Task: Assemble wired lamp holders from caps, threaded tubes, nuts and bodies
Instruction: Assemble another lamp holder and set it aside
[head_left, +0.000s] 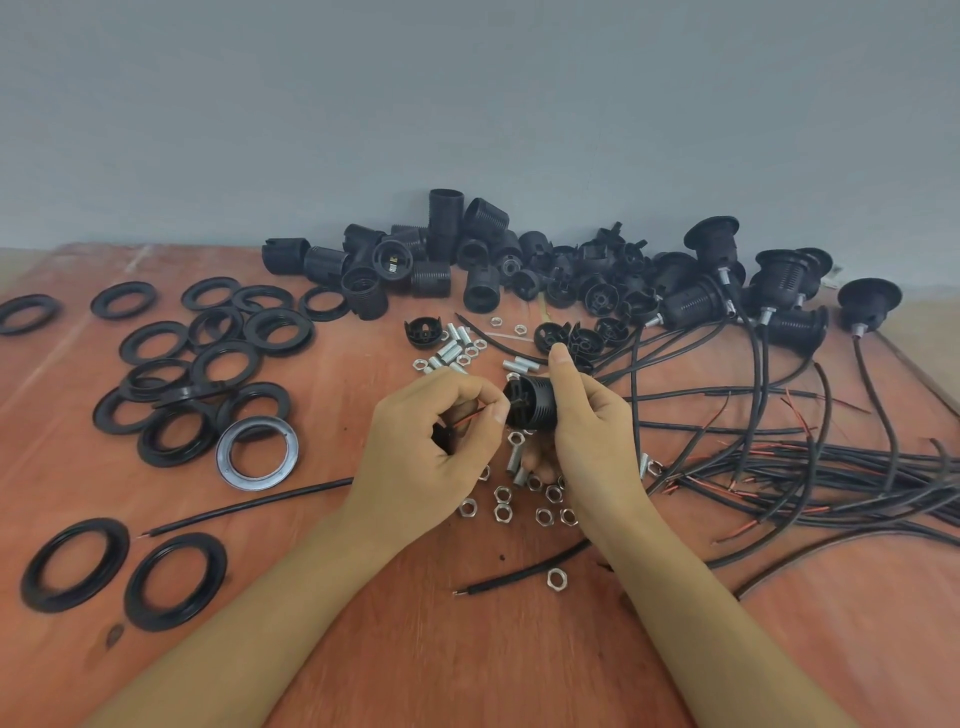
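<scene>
- The tabletop (441, 665) is a reddish-brown board that runs back to a plain grey-blue wall (311, 104).
- The left hand (436, 457) has its fingers curled and pinches a thin red wire (470, 417) between thumb and forefinger.
- The right hand (592, 436) is wrapped round a black lamp holder body (535, 408), held over the middle of the table, with the wire's tip at its end.
- Black rings (148, 447) lie scattered at the left, and loose bodies (444, 223) are piled along the wall.
- Nuts (503, 513) lie beneath the hands, threaded tubes (453, 347) just beyond, and black cables (831, 462) fan out to the right.
</scene>
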